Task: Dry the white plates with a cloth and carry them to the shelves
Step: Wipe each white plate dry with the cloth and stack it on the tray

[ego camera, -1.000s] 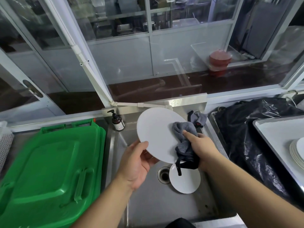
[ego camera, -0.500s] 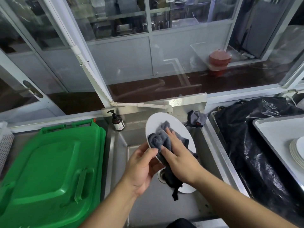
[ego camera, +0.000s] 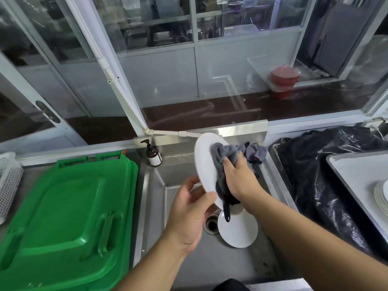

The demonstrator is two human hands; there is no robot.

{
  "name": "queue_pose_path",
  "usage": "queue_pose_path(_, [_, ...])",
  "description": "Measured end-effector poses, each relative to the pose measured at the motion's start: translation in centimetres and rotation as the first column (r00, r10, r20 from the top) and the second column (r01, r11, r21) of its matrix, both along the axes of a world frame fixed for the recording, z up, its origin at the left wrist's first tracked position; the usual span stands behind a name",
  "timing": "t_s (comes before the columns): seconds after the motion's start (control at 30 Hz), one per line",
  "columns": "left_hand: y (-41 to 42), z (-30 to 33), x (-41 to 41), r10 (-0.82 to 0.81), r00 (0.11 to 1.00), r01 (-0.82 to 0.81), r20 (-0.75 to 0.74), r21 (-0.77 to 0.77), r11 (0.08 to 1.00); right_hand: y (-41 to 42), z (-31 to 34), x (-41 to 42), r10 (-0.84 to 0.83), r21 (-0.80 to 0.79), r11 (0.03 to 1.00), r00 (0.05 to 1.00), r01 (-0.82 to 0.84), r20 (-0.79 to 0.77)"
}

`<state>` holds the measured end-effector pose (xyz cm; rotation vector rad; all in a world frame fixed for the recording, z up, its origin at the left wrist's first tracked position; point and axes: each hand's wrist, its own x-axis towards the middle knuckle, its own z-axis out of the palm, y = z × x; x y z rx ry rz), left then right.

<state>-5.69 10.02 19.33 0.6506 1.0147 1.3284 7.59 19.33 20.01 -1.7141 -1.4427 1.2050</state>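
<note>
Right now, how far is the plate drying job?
Done, it seems: a stack of plates lies on the tray at right. In hand: the left hand holds a white plate while the right hand wipes it with the grey cloth. Left: one plate in the sink, then carrying to shelves.

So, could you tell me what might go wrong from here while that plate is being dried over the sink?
The left hand holds the tilted white plate only by its lower edge, so the right hand pressing the grey cloth could lever it loose. A second plate lies in the sink right below, so a drop might chip both. The cloth's dark loop dangles near that plate and may pick up moisture.
</note>
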Motion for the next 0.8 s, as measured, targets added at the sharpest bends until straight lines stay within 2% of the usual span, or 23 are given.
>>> queue_pose_path(0.1, [0.0, -0.7, 0.3, -0.017, 0.997, 0.016, -0.080, -0.012, 1.000, -2.0, 0.1, -0.6, -0.082, -0.206, 0.978, 0.965, 0.030, -0.250])
queue_pose_path(0.23, [0.1, -1.6, 0.7, -0.051, 0.987, 0.048, -0.150, -0.022, 0.999, -3.2, 1.2, -0.9, -0.203, -0.388, 0.921, 0.800, -0.041, -0.565])
queue_pose_path(0.4, [0.7, -1.7, 0.7, -0.057, 0.966, 0.059, -0.251, -0.001, 0.998, -3.3, 2.7, -0.4, -0.226, -0.434, 0.895, 0.736, -0.102, -0.639])
queue_pose_path(0.5, [0.8, -1.2, 0.6, -0.068, 0.931, 0.081, -0.360, 0.022, 0.996, -3.4, 3.1, -0.3, -0.226, -0.431, 0.891, 0.682, -0.144, -0.695])
queue_pose_path(0.6, [0.5, -0.7, 0.3, -0.118, 0.840, 0.155, -0.529, 0.026, 0.988, -3.1, 2.9, 0.1, -0.251, -0.410, 0.898, 0.578, -0.161, -0.777])
queue_pose_path(0.7, [0.0, -0.3, 0.3, -0.147, 0.707, 0.180, -0.691, -0.026, 0.983, -2.8, 1.9, 0.9, -0.237, -0.371, 0.916, 0.544, -0.150, -0.805])
queue_pose_path(0.8, [-0.1, 0.2, 0.3, -0.131, 0.598, 0.184, -0.791, -0.024, 0.983, -2.9, 0.9, 1.3, -0.234, -0.352, 0.919, 0.471, -0.179, -0.851])
